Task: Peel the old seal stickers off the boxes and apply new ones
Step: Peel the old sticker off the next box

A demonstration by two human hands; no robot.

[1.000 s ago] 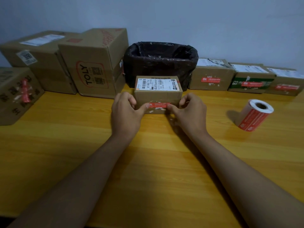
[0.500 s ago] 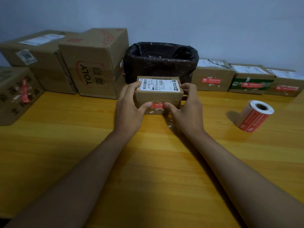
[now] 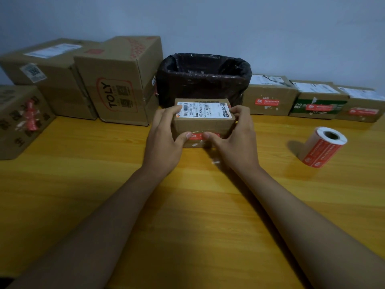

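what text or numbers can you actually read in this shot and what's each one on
"TOLY": large box, front face.
"83": green-banded box, left of its front.
"3880", roughly: tilted label on the far-left box; blurred, uncertain.
"507-P802 770", roughly: shipping label on the small box gripped by both hands; the finer print is unreadable.
Red seal stickers and sticker roll: white print too small to read.

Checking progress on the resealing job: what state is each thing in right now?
Small box: closed, gripped by both hands.
Red seal sticker: on box front, under both thumbs.
Left hand: holds box.
Right hand: holds box.
Sticker roll: lying tilted, untouched.
Black-lined bin: open.
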